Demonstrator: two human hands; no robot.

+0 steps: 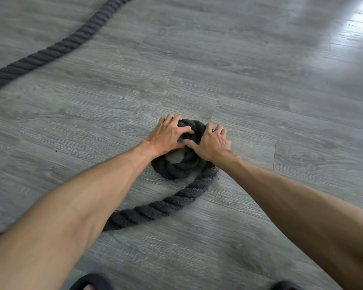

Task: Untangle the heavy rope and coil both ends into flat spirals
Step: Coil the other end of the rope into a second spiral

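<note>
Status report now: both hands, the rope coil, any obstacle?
Left hand and right hand press on small coil. Loose rope trails toward the person. Floor: nothing blocking.

Bright daylight, glare top right, blurred edges

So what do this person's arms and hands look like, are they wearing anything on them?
Nothing at all. Both the left hand and right hand are bare, with no gloves, rings or watch in sight. The forearms are bare too, with no sleeves reaching into view. The only clothing visible is dark footwear at the bottom edge.
</note>
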